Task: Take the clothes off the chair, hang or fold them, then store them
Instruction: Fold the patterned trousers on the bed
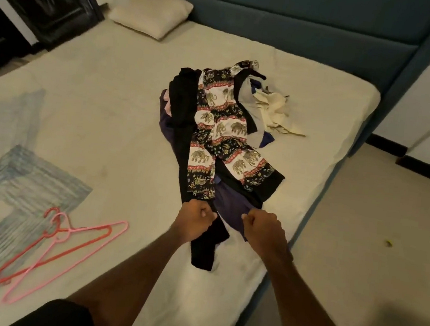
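With the clothes [219,136] heaped on the bed [100,123], fingers of my left hand [198,214] and right hand [263,226] clench a dark garment [207,245]; next, I judge, lift it clear toward the hangers [56,252].

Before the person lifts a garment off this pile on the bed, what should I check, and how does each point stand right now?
1. Left hand has a grip on the black garment: ok.
2. Right hand pinches the dark purple fabric: ok.
3. Both hands hold one garment: cannot tell.
4. Elephant-print piece lies over the held clothes, may drag: not ok.
5. Hangers lie on the bed: ok.
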